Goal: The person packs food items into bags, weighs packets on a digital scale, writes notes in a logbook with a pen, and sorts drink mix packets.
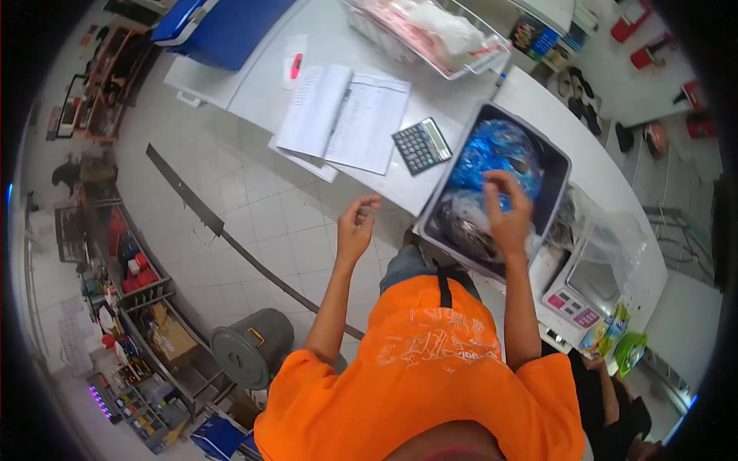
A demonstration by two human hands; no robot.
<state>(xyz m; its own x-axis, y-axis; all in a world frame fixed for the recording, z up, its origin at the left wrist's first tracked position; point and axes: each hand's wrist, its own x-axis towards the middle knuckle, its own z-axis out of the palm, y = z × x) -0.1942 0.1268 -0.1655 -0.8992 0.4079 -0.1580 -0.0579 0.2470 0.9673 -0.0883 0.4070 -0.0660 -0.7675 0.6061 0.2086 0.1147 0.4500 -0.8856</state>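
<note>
My left hand [357, 229] hangs over the tiled floor by the table's front edge, its fingers loosely bent and apart with nothing visible in them. My right hand [509, 213] is above a dark grey plastic bin [560, 160], with thumb and fingers apart. Inside the bin lie a blue plastic bag [492, 150] and a clear plastic bag [461, 219] with dark contents I cannot make out. Whether the right fingers touch the bags is unclear. A calculator [422, 146] lies left of the bin, beside an open notebook [373, 115].
Right of the bin stand a weighing scale [573, 307] and clear plastic bags [615, 238]. A white basket [461, 73] and a blue cooler box [223, 34] are on the far side. A lidded grey bin [254, 346] stands on the floor; another person [607, 396] is at lower right.
</note>
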